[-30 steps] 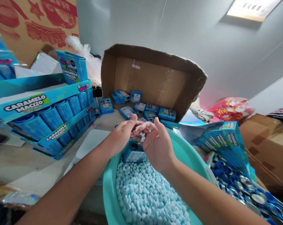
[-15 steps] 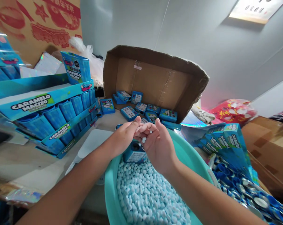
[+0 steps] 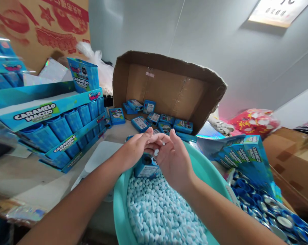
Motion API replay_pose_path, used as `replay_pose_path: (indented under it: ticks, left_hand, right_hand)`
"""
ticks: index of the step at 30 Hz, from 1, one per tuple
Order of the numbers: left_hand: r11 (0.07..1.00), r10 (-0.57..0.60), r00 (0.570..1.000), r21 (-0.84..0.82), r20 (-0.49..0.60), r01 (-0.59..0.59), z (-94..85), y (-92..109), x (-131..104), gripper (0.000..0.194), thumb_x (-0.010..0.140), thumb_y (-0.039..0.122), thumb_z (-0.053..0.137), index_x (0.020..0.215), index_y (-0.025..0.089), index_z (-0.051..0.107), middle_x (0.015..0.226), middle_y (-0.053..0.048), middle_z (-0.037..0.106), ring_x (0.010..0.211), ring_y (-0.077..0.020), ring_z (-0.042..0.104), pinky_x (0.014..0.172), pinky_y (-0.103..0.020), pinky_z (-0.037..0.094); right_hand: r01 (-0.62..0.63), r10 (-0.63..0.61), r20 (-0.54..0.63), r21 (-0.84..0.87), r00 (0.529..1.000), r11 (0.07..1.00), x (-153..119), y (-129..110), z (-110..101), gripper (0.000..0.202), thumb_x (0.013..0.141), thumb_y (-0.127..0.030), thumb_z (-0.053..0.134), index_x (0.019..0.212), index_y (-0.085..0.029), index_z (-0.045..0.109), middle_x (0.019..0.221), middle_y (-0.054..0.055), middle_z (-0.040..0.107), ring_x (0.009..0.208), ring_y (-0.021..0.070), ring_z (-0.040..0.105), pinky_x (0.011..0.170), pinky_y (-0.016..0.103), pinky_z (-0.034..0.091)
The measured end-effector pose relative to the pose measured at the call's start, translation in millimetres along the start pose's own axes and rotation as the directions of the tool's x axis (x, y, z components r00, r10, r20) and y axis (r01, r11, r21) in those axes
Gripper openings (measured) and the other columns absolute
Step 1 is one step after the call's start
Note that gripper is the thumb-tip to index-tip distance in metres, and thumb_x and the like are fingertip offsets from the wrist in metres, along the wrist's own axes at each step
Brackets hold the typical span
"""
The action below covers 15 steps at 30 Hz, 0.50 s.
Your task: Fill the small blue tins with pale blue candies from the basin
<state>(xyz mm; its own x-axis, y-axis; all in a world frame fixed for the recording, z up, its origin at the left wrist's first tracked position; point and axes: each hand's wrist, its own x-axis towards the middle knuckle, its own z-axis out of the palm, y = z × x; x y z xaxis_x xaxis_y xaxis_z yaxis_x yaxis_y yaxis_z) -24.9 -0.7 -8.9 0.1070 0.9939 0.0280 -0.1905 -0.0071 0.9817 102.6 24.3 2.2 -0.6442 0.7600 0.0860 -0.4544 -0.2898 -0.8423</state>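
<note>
Head view: a pale, worn tabletop [image 3: 23, 173] fills the left of the frame under a plain grey-white wall [image 3: 220, 44], with a lit panel [image 3: 278, 12] at the upper right. At the upper left a brown carton printed in red [image 3: 41, 27] stands behind blue "Caramelo Macizo" display trays [image 3: 54, 122] stacked with tubes.

In the centre a torn cardboard box [image 3: 169, 85] lies on its side, small blue candy boxes [image 3: 166, 122] scattered inside it and in front of it. A teal plastic basin [image 3: 202, 163] in the lower centre is heaped with pale blue candy pellets [image 3: 159, 211].

Above the basin the left hand [image 3: 134, 149] and the right hand [image 3: 173, 160] meet, fingers loosely curled toward each other; the right hand cups a few white pellets [image 3: 156, 151]. Just below them an open blue candy box [image 3: 146, 166] stands upright on the pellets, touching the left hand.

At the lower right lie blue and silver caps [image 3: 266, 207], beside flat blue cartons [image 3: 245, 156].
</note>
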Motion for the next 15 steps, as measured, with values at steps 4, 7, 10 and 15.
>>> replay_pose_path:
  ticks: [4,7,10,15]
  left_hand:
    - [1.0,0.006,1.0,0.002,0.002,-0.006,-0.5,-0.3,0.0,0.074,0.084,0.077,0.049,0.103,0.011,0.074,0.101,-0.015,0.075,0.093,-0.0244,0.068,0.08,-0.032,0.053]
    - [1.0,0.0,1.0,0.008,-0.009,0.0,-0.1,0.7,-0.4,0.074,0.084,0.078,0.049,0.102,0.011,0.074,0.1,-0.015,0.075,0.094,-0.0252,0.068,0.08,-0.032,0.053]
    - [1.0,0.009,1.0,0.009,-0.006,-0.009,0.3,1.4,-0.8,0.072,0.084,0.077,0.049,0.098,0.011,0.074,0.098,-0.014,0.075,0.092,-0.0246,0.069,0.08,-0.032,0.053]
    - [1.0,0.008,1.0,-0.012,-0.021,-0.008,0.2,0.1,0.5,0.071,0.083,0.077,0.052,0.092,0.011,0.073,0.088,-0.013,0.075,0.083,-0.023,0.069,0.077,-0.032,0.054]
  right_hand:
    - [-0.01,0.01,0.009,0.003,1.0,1.0,-0.8,0.1,-0.8,0.053,0.09,-0.067,0.05,0.074,-0.021,0.072,0.082,0.006,0.07,0.088,0.0221,0.063,0.085,0.036,0.051]
    - [-0.006,0.006,0.019,-0.009,1.0,1.0,-1.6,0.4,-0.8,0.054,0.09,-0.067,0.049,0.077,-0.021,0.073,0.083,0.006,0.07,0.089,0.0222,0.063,0.085,0.035,0.051]
    - [-0.011,0.012,0.011,-0.026,1.0,1.0,-1.9,0.2,-0.4,0.054,0.089,-0.068,0.049,0.078,-0.021,0.074,0.085,0.007,0.07,0.091,0.0226,0.063,0.086,0.036,0.051]
    - [-0.011,0.012,0.018,-0.042,1.0,0.999,-2.1,-1.0,-0.3,0.061,0.089,-0.073,0.044,0.079,-0.021,0.074,0.088,0.008,0.071,0.094,0.024,0.063,0.087,0.037,0.05]
